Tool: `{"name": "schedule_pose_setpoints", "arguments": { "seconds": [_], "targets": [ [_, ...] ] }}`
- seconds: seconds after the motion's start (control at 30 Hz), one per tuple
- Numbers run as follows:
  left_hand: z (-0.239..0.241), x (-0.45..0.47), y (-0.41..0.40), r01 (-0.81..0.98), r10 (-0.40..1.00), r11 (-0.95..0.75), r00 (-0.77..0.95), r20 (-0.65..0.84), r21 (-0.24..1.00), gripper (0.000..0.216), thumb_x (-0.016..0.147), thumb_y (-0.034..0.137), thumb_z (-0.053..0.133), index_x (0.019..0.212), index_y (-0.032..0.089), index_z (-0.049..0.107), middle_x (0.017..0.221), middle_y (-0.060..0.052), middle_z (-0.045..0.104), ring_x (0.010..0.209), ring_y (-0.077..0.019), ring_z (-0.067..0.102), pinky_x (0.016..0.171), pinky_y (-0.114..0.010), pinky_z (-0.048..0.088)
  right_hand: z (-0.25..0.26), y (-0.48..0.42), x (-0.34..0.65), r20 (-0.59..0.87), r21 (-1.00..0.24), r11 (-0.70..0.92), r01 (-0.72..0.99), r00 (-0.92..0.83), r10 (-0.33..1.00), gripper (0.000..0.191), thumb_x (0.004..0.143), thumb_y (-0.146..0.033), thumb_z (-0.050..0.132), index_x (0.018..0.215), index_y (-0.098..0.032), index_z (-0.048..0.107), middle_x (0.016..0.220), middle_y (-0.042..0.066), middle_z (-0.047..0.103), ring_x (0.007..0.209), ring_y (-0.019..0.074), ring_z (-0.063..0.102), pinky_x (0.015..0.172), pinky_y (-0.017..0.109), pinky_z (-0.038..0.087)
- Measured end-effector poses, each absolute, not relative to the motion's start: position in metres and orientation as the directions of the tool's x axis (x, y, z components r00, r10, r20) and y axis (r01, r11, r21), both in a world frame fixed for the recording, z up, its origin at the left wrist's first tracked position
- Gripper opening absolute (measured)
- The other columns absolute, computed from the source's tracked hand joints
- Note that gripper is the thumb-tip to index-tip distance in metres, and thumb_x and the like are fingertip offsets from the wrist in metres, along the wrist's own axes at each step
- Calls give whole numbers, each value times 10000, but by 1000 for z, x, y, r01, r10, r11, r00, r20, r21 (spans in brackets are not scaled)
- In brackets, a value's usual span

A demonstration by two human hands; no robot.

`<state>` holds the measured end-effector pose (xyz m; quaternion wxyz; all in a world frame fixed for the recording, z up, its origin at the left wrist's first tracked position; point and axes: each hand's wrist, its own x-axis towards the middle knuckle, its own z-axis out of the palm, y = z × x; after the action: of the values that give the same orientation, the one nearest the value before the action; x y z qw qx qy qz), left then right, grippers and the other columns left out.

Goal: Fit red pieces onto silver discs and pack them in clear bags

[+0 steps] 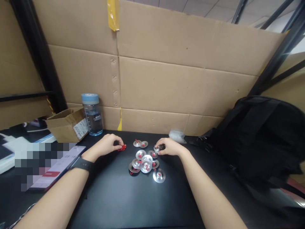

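My left hand (109,145) is closed at the fingertips on a small bunch of red cord (122,148) at the table's left. On the other side, my right hand (171,147) grips a small silver finger cymbal (157,149) by its edge; the fingers partly cover it. Between and in front of my hands lie several more round metal cymbals (146,164), many with red cord at the centre, some overlapping. A pair of cymbals (140,143) lies farther back, and a single cymbal (159,175) sits nearest me.
A black table (133,203) carries everything. At the left stand a water bottle (92,115), an opened cardboard box (68,125) and a large phone-like screen (57,168). A clear plastic bag (177,136) lies behind my right hand. A black backpack (259,140) fills the right side; cardboard walls (186,86) rise behind.
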<state>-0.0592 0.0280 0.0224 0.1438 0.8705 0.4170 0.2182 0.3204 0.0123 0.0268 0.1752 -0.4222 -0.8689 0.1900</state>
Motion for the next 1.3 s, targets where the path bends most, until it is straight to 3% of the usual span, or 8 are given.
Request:
{"name": "schedule_pose_setpoints", "arguments": {
  "seconds": [0.37, 0.57, 0.67, 0.77, 0.9, 1.03, 1.13, 1.3],
  "targets": [
    [30, -45, 18, 647, 787, -614, 547, 286, 452, 225, 878, 361, 595, 787, 249, 767, 799, -9, 778, 745, -195, 706, 746, -253, 485, 27, 8, 315, 146, -459, 578, 675, -584, 799, 283, 683, -135, 797, 947, -229, 833, 947, 38, 751, 787, 177, 688, 740, 263, 509],
    [29, -39, 14, 629, 774, -632, 542, 327, 453, 228, 872, 383, 601, 782, 250, 762, 798, -19, 764, 776, -209, 687, 759, -262, 488, 39, -6, 297, 168, -423, 654, 627, -655, 736, 597, 571, -153, 851, 1147, -290, 777, 1204, 38, 719, 1062, 254, 670, 940, 328, 490],
    [27, -36, 14, 641, 766, -642, 552, 329, 420, 232, 882, 392, 597, 816, 252, 770, 854, -35, 768, 811, -217, 684, 799, -275, 494, 41, -11, 290, 85, -432, 630, 645, -667, 741, 594, 598, -170, 838, 1169, -318, 765, 1145, 9, 751, 983, 242, 693, 886, 320, 498],
    [27, -34, 14, 650, 760, -650, 557, 335, 394, 225, 891, 389, 600, 852, 256, 777, 901, -47, 770, 849, -224, 681, 820, -286, 492, 42, -12, 288, 137, -411, 632, 657, -641, 755, 569, 606, -158, 824, 1155, -297, 768, 1076, 21, 763, 953, 244, 695, 866, 326, 499],
    [29, -24, 6, 617, 749, -663, 553, 366, 425, 231, 900, 395, 602, 885, 252, 783, 895, -53, 765, 830, -221, 673, 788, -290, 495, 41, -13, 280, 364, -593, 593, 544, -477, 800, 454, 686, -218, 815, 1135, -243, 749, 1053, 52, 749, 937, 221, 698, 860, 338, 525],
    [29, -1, -7, 486, 731, -673, 555, 397, 558, 243, 920, 399, 604, 994, 252, 784, 1012, -55, 771, 922, -230, 686, 798, -299, 513, 36, -14, 256, 417, -876, 452, 167, -205, 885, 412, 710, -401, 843, 1020, -203, 658, 989, 58, 745, 925, 218, 719, 817, 349, 573],
    [26, 13, -13, 378, 744, -647, 503, 439, 663, 271, 947, 417, 600, 1059, 233, 766, 1087, -71, 760, 980, -233, 690, 859, -318, 523, 32, -17, 239, 415, -907, 422, 12, -157, 896, 437, 664, -427, 879, 918, -206, 601, 1041, 80, 751, 981, 240, 722, 842, 370, 586],
    [20, 23, -14, 323, 787, -610, 358, 503, 724, 285, 912, 435, 673, 1076, 216, 752, 1071, -77, 755, 981, -235, 690, 875, -322, 523, 29, -23, 232, 381, -911, 401, 93, -182, 907, 462, 634, -398, 912, 902, -204, 590, 1033, 89, 763, 955, 242, 723, 785, 349, 574]
  ]
}}
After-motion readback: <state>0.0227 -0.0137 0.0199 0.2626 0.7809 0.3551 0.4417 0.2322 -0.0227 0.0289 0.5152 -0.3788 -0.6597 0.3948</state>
